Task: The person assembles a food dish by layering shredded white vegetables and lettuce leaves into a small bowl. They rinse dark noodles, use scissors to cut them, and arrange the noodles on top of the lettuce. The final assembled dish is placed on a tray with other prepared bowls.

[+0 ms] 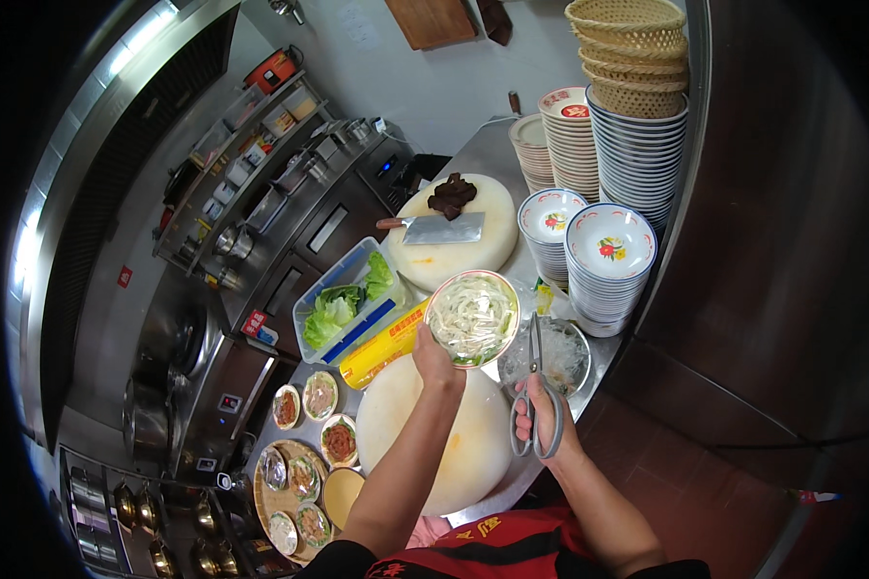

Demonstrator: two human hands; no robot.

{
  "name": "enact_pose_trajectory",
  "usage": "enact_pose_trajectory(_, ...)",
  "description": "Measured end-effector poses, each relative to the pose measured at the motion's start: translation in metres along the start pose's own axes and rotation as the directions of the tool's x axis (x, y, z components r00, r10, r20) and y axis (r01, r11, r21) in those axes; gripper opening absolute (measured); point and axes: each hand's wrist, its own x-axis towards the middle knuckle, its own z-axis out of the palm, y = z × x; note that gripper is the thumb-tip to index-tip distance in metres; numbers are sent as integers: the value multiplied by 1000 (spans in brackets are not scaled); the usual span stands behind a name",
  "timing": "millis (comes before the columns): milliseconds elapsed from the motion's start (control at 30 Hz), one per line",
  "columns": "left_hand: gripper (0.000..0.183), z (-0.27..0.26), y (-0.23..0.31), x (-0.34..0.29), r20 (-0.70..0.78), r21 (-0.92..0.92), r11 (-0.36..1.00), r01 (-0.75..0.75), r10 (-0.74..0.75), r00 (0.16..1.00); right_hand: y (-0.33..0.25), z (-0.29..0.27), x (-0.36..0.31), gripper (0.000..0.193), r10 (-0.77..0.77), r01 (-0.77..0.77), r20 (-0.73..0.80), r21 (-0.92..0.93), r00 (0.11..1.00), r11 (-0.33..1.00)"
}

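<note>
Here the left hand holds a bowl of noodles up; just right, the right hand grips scissors, blades pointing away.

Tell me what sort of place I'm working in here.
Most likely a restaurant kitchen. Tall stacks of patterned bowls stand on the steel counter, a cleaver lies on a round chopping block, and a steel cooking range runs along the left. The left hand holds a bowl of noodles; the right hand holds scissors.
</note>
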Motion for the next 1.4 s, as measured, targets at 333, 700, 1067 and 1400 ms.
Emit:
enact_pose_trajectory(333,41,-2,10,28,270,168,975,146,-187,944,8,-24,0,58,79,-73,103,-61,992,995)
enact_pose_trajectory(700,40,-5,26,55,377,374,882,287,-427,822,-9,-46,-7,44,-6,31,108,-232,994,972)
enact_pose_trajectory(1067,35,0,32,69,422,531,798,285,-541,727,-23,-26,-5,46,12,9,134,-155,991,988)
enact_pose_trajectory(1400,36,-15,40,74,416,454,792,410,-594,688,31,-50,13,46,-436,210,36,-910,899,357)
